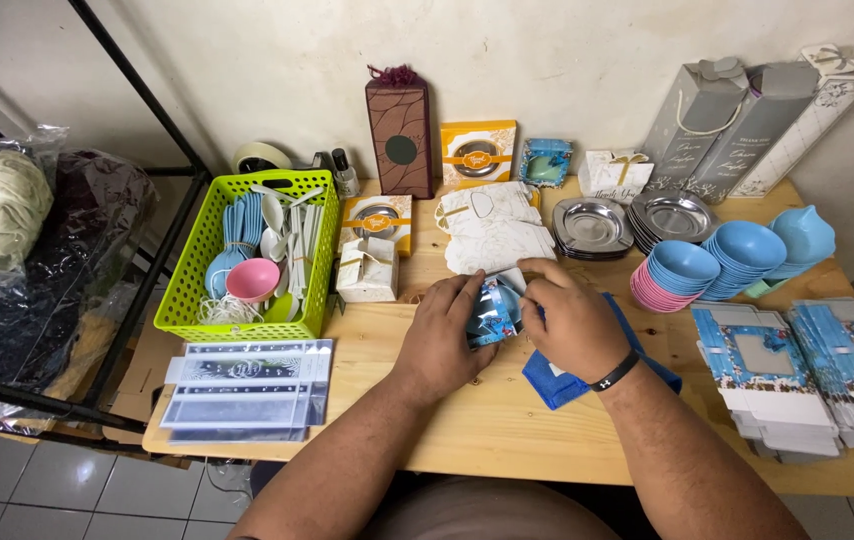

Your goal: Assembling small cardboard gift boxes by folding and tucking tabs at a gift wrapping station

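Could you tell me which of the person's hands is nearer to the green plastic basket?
Left. The left hand lies just right of the green basket; the right hand is farther right, beyond the small blue box both hands hold.

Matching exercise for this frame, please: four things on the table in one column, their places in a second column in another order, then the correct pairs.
Things:
1. green basket
2. stacked blue bowls
3. blue cloth
4. small blue box

Places:
A. under the right hand
B. between both hands, the left hand on its left side
C. left part of the table
D. right part, beside the metal trays

Pairs: 1-C, 2-D, 3-A, 4-B
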